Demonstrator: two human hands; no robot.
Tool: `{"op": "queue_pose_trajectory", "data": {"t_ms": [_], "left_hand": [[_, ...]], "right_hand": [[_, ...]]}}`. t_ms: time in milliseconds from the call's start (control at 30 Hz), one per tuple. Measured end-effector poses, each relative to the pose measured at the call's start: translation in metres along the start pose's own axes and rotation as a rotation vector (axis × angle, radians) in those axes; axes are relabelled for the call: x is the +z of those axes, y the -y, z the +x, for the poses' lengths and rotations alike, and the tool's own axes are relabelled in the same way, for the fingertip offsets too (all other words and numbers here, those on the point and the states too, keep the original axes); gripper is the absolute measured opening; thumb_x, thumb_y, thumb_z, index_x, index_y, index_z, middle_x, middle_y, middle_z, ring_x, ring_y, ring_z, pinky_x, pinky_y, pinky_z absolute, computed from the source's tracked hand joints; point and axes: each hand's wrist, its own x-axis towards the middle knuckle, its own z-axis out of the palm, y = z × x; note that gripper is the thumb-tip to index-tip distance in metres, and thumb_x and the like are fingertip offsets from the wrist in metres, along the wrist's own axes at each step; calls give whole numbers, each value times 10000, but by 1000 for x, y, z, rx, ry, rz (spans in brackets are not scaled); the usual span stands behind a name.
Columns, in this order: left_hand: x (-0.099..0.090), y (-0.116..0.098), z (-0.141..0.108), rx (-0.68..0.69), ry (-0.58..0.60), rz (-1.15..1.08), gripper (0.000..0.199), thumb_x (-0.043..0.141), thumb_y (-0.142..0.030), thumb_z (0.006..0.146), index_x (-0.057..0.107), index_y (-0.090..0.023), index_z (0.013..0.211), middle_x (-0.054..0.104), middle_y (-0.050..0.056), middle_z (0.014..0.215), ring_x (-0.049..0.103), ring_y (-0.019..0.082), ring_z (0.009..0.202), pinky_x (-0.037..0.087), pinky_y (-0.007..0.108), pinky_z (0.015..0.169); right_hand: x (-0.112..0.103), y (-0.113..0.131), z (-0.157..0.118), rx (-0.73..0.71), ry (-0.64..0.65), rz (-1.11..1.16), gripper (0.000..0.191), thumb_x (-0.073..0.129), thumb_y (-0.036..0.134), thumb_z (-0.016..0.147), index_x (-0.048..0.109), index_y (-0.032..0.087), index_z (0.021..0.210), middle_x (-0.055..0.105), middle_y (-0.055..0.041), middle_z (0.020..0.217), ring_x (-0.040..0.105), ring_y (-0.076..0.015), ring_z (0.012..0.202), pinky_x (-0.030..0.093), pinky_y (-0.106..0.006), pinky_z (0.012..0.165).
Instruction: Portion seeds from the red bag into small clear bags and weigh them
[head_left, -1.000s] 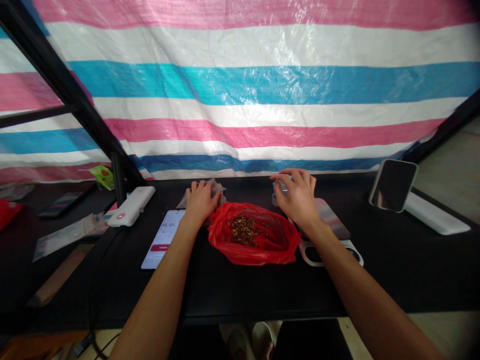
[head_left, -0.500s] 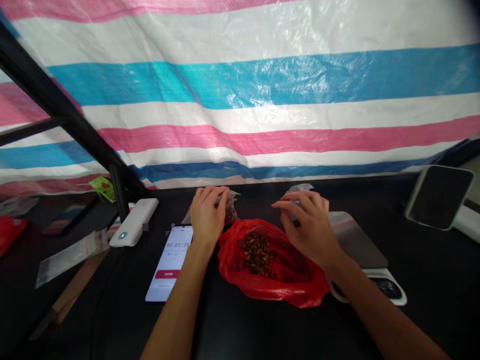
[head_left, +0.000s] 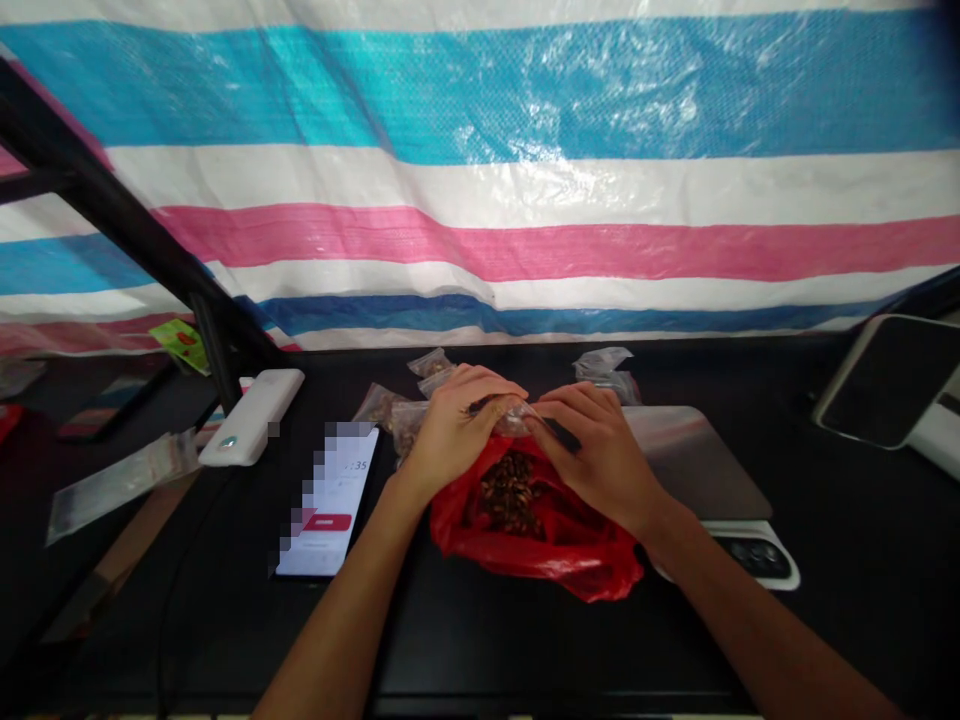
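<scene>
A small clear plastic bag (head_left: 514, 418) is pinched between my two hands, just above the far rim of a red plastic bag (head_left: 540, 568). My left hand (head_left: 466, 420) grips its left side, and my right hand (head_left: 592, 445) has the right side; fingers partly cover it, so its contents are unclear. Inside the open red bag lies a heap of small brown seed-like pieces (head_left: 510, 492). Behind and left of my left hand, several small clear bags (head_left: 380, 405) with brownish contents rest on the black table. More clear bags (head_left: 604, 368) lie beyond my right hand.
A lit phone (head_left: 330, 510) lies left of my left forearm, near a white power bank (head_left: 253, 418). On the right are a grey flat panel (head_left: 701, 465), a white phone (head_left: 769, 555) and a dark-screened device (head_left: 885, 385). Striped sheeting (head_left: 480, 180) hangs behind the table.
My hands were apart on either side of the red bag; they have come together over its far rim, both holding the small clear bag. The view has tilted down slightly.
</scene>
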Motion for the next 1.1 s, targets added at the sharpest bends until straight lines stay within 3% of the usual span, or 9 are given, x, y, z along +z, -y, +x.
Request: {"op": "queue_pose_trajectory", "data": {"t_ms": [133, 233, 333, 467, 533, 733, 867, 967, 1100], "left_hand": [[-11, -6, 0, -46, 3, -19, 276, 802, -334, 848, 697, -217, 1075, 643, 13, 949, 553, 148, 804, 456, 286, 728], [-24, -21, -2, -57, 295, 31, 240, 796, -318, 826, 642, -211, 976, 614, -5, 922, 557, 160, 837, 468, 306, 789], [-30, -38, -8, -4, 536, 110, 245, 783, -307, 831, 657, -227, 1025, 658, 12, 1049, 576, 209, 1022, 454, 377, 990], [-19, -46, -23, -8, 813, 176, 870, 904, -430, 703, 502, -343, 1469, 547, 24, 1462, 452, 292, 1348, 354, 446, 1187], [-8, -42, -29, -45, 773, 321, 956, 899, -443, 695, 433, -386, 1527, 472, 42, 1534, 388, 339, 1405, 331, 509, 1202], [23, -22, -32, -97, 603, 557, 828, 748, -543, 841, 399, -317, 1557, 441, 121, 1547, 345, 373, 1443, 305, 570, 1201], [19, -20, -26, -92, 452, 560, 798, 728, -642, 826, 509, -231, 1473, 486, 156, 1507, 364, 383, 1440, 306, 568, 1193], [2, -25, -16, -115, 327, 532, 519, 656, -650, 883, 679, -206, 1150, 657, 116, 1232, 549, 334, 1222, 415, 513, 1071], [-6, -31, -3, -105, 50, 376, 362, 501, -492, 1020, 625, -193, 858, 650, 33, 847, 595, 197, 806, 471, 353, 792]], "right_hand": [[1, -3, 1, 44, -69, 7, 137, 627, 290, 1005, 746, 233, 968, 724, -43, 922, 628, -225, 899, 452, -389, 857], [0, -7, 4, 66, -140, -65, 128, 637, 280, 986, 745, 228, 939, 718, -40, 871, 642, -228, 876, 444, -374, 813], [-3, -15, 8, 91, -281, -163, 130, 638, 285, 975, 746, 220, 938, 717, -41, 845, 631, -224, 833, 420, -363, 769], [-10, -21, 13, 94, -382, -224, 139, 610, 290, 994, 732, 223, 986, 714, -36, 857, 606, -216, 834, 408, -363, 800], [-13, -21, 14, 85, -419, -245, 144, 597, 294, 1007, 726, 229, 1003, 711, -34, 867, 602, -215, 850, 406, -364, 819], [-17, -13, 14, 44, -448, -230, 147, 589, 295, 1014, 723, 237, 1029, 711, -23, 872, 614, -201, 845, 432, -355, 831], [-17, -9, 13, 66, -453, -105, 149, 605, 298, 1008, 733, 239, 1056, 701, -11, 848, 612, -175, 782, 464, -337, 797], [-18, -7, 14, 124, -467, 18, 142, 626, 287, 992, 743, 235, 1054, 688, -1, 830, 587, -148, 694, 477, -302, 687], [-12, -5, 15, 136, -469, 150, 143, 636, 282, 987, 759, 235, 1044, 717, -16, 875, 613, -146, 693, 510, -283, 642]]}}
